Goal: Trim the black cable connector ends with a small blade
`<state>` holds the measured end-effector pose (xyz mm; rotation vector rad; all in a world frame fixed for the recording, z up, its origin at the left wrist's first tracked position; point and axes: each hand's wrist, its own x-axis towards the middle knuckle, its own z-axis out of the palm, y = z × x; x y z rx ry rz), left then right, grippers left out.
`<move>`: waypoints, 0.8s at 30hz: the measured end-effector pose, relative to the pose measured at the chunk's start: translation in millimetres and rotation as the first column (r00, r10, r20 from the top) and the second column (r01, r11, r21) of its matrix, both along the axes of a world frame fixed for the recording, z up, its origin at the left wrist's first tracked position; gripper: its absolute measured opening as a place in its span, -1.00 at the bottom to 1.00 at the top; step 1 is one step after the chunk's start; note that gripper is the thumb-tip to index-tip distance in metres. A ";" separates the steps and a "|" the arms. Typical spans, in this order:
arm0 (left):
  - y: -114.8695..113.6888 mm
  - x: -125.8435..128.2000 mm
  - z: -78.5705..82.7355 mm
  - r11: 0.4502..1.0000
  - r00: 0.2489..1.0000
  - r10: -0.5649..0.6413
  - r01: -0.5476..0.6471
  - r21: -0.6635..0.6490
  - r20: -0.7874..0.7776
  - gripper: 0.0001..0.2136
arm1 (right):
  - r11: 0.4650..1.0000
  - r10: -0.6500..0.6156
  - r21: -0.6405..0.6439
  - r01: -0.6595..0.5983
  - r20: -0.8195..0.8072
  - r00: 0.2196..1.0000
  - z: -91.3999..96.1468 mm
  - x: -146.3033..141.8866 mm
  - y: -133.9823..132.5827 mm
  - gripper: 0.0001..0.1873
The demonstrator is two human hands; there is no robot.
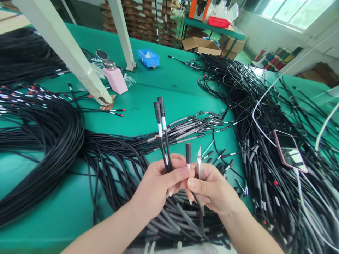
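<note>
My left hand (159, 185) is closed around two black cables (161, 120) with white bands, their capped ends standing upright above my fist. My right hand (209, 188) touches it on the right and pinches a third black cable end (188, 153), also upright. The same hand holds a small metal cutter (199, 162), its pointed tip up. Under both hands lies a bundle of grey braided and black cables (174, 215) on the green table (159, 81).
Large coils of black cable lie at the left (39, 141) and right (265, 116). A pink phone (290, 150) rests on the right pile. A pink dispenser bottle (115, 77), a blue tray (148, 58) and white frame legs (76, 63) stand behind.
</note>
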<state>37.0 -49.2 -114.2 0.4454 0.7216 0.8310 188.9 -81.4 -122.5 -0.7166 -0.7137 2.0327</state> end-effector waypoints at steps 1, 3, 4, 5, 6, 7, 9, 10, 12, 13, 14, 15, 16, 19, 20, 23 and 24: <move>-0.2 -0.1 -0.5 1.000 1.000 0.000 0.000 -0.004 0.003 -0.77 | 1.000 -0.002 0.000 0.002 0.008 1.000 -0.4 0.2 -0.2 -0.67; -0.9 -0.4 -1.7 1.000 1.000 0.004 -0.004 -0.013 0.007 -0.78 | 1.000 0.004 0.007 -0.004 0.030 1.000 -0.6 0.3 -0.4 -0.66; -1.3 -0.6 -2.0 1.000 1.000 0.007 -0.007 -0.019 0.010 -0.78 | 1.000 0.011 0.016 -0.011 0.037 0.999 -0.4 0.4 -0.5 -0.66; -1.8 -0.9 -2.2 1.000 1.000 0.007 -0.007 -0.022 0.014 -0.77 | 0.999 0.019 0.025 -0.020 0.044 0.999 -0.2 0.4 -0.6 -0.66; -2.2 -1.2 -2.1 1.000 1.000 0.007 -0.006 -0.024 0.017 -0.76 | 0.999 0.025 0.034 -0.027 0.050 0.998 -0.1 0.4 -0.7 -0.66; -2.5 -1.6 -1.9 1.000 1.000 0.005 -0.005 -0.026 0.017 -0.75 | 0.999 0.033 0.042 -0.036 0.058 0.998 -0.1 0.5 -0.9 -0.66; -2.8 -2.4 -0.9 1.000 1.000 -0.001 0.002 -0.030 0.012 -0.73 | 0.997 0.044 0.056 -0.048 0.065 0.997 -0.8 0.8 -1.4 -0.66; -2.7 -2.7 -0.4 0.999 1.000 -0.006 0.006 -0.032 0.011 -0.72 | 0.997 0.051 0.061 -0.055 0.063 0.997 -1.5 1.1 -1.7 -0.67; -2.3 -3.1 0.2 0.999 1.000 -0.020 0.020 -0.039 0.016 -0.70 | 0.995 0.063 0.077 -0.066 0.043 0.997 -3.1 1.8 -2.2 -0.71; -2.1 -3.2 0.3 0.999 0.999 -0.027 0.028 -0.038 0.023 -0.70 | 0.994 0.069 0.084 -0.071 0.031 0.997 -3.9 2.2 -2.3 -0.73; -2.1 -3.4 0.1 0.999 0.999 -0.032 0.033 -0.031 0.027 -0.70 | 0.993 0.075 0.089 -0.076 0.022 0.997 -4.6 2.6 -2.4 -0.75; -2.2 -3.6 -0.2 0.999 0.999 -0.034 0.034 -0.021 0.029 -0.70 | 0.992 0.083 0.093 -0.085 0.016 0.996 -5.1 2.9 -2.3 -0.75; -2.4 -4.0 -0.6 0.999 0.999 -0.032 0.033 -0.011 0.025 -0.71 | 0.991 0.090 0.094 -0.091 0.011 0.996 -5.5 3.0 -2.1 -0.75; -3.8 -5.5 -1.8 1.000 1.000 -0.026 0.026 -0.009 0.001 -0.70 | 0.991 0.102 0.088 -0.102 0.009 0.995 -5.4 2.6 -1.5 -0.72; -4.2 -5.9 -2.0 0.999 0.999 -0.031 0.031 -0.029 -0.008 -0.70 | 0.991 0.099 0.083 -0.100 0.021 0.995 -5.0 2.1 -1.4 -0.71; -4.9 -6.1 -1.3 0.996 0.998 -0.060 0.058 -0.070 -0.029 -0.67 | 0.990 0.087 0.104 -0.100 0.118 0.989 -3.1 1.4 -2.4 -0.66; -4.8 -5.9 -0.7 0.996 0.997 -0.071 0.068 -0.064 -0.033 -0.67 | 0.988 0.081 0.118 -0.102 0.171 0.982 -2.3 1.8 -3.2 -0.63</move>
